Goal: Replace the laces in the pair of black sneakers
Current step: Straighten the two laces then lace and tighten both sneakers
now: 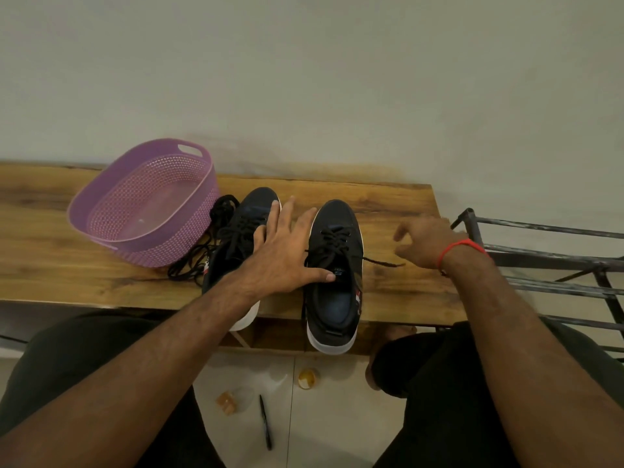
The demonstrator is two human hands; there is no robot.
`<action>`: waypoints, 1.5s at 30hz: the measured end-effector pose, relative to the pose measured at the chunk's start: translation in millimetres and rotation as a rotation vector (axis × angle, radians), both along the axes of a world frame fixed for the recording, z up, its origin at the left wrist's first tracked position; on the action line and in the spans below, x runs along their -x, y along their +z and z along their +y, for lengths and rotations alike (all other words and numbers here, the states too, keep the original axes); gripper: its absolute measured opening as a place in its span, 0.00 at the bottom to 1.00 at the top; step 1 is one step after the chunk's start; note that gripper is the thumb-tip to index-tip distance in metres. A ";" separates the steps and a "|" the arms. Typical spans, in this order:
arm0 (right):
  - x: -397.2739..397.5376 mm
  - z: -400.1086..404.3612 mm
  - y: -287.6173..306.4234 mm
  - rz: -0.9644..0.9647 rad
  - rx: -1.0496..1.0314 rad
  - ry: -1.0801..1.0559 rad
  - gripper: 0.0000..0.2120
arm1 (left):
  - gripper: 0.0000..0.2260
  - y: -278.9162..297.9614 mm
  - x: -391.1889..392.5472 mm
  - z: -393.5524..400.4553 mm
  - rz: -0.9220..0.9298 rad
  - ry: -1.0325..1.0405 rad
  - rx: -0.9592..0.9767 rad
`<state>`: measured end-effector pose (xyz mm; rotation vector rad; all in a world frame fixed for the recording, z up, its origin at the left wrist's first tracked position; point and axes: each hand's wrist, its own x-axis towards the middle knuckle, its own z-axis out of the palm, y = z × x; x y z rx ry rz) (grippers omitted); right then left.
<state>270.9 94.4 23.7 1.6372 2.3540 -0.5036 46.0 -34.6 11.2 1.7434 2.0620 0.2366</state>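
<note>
Head view looks down on a wooden surface [388, 292] set against a pale wall. Two black sneakers stand side by side near its front edge, toes toward the wall, heels just over the edge. The left sneaker [243, 228] is partly hidden by the left hand [287, 255], which is spread flat with straight fingers [275, 211]; the palm lies between the two shoes, the fingers reach over the left shoe's inner side, and the thumb touches the tongue of the right sneaker [332, 261]. Both shoes are laced in black. One lace end [385, 262] trails from the right sneaker across the wood toward the right hand [425, 244]. That hand hangs just above the surface beside the shoe, fingers loosely curled, holding nothing; a red thread [454, 249] circles its wrist.

A loose bundle of black laces [202, 251] lies left of the left sneaker, touching a purple basket [101, 201] that sits tilted on the surface. A dark metal rack [540, 258] stands to the right. On the tiled floor below lie a black pen [265, 422] and a small round lid [308, 378], between the person's dark-clothed knees.
</note>
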 end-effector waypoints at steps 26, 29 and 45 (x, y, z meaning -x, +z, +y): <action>25.2 -20.9 2.5 0.031 0.147 0.260 0.03 | 0.58 -9.4 6.6 2.5 -0.011 0.028 0.060; 10.3 -14.0 4.8 -0.278 0.222 0.134 0.06 | 0.58 -10.4 7.1 3.2 -0.004 0.033 0.065; 2.7 -5.3 -11.6 -0.321 0.257 0.163 0.05 | 0.57 -12.1 7.9 2.4 -0.038 0.034 0.083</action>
